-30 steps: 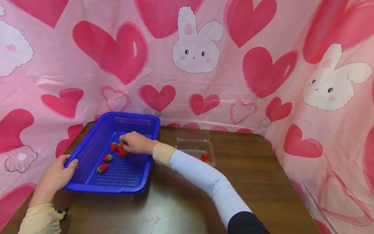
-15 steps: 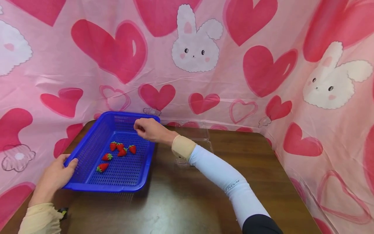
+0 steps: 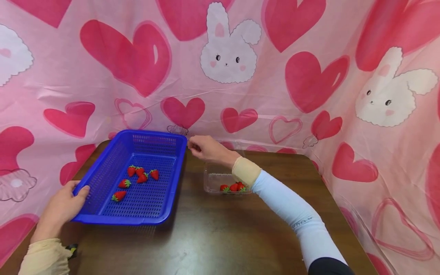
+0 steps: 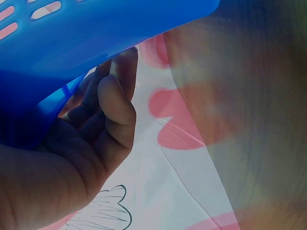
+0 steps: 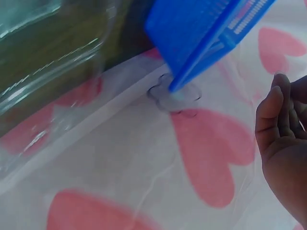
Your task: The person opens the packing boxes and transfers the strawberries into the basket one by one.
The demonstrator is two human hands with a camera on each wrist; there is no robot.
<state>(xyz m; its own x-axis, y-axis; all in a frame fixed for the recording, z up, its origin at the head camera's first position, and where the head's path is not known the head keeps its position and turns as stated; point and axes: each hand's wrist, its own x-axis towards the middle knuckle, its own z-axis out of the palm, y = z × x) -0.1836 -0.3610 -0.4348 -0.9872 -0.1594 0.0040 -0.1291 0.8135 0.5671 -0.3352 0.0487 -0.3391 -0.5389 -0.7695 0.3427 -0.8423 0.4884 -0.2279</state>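
A blue plastic basket point(image 3: 118, 219) with slotted walls sits at the left in the head view, several red strawberries point(image 3: 118, 196) on its floor. My left hand point(image 3: 62, 206) grips its left rim near the front corner. In the left wrist view, the fingers point(image 4: 117, 103) curl against the blue rim from below. My right hand point(image 3: 207, 148) hovers just past the basket's far right corner, fingers loosely bent, and no fruit shows in it. Below its wrist is a clear plastic clamshell box point(image 3: 210, 183), lid raised, with a few strawberries point(image 3: 234, 187) at its front right.
Brown table point(image 3: 220, 233) carries both containers. A pink cloth point(image 3: 237, 95) printed with hearts and rabbits hangs behind and at the sides. The right forearm sleeve point(image 3: 292, 206) crosses over the table's right part.
My right hand has lifted out of the basket and moved right towards the clamshell box, leaving a strawberry at the right of the group uncovered. My left hand keeps its grip.
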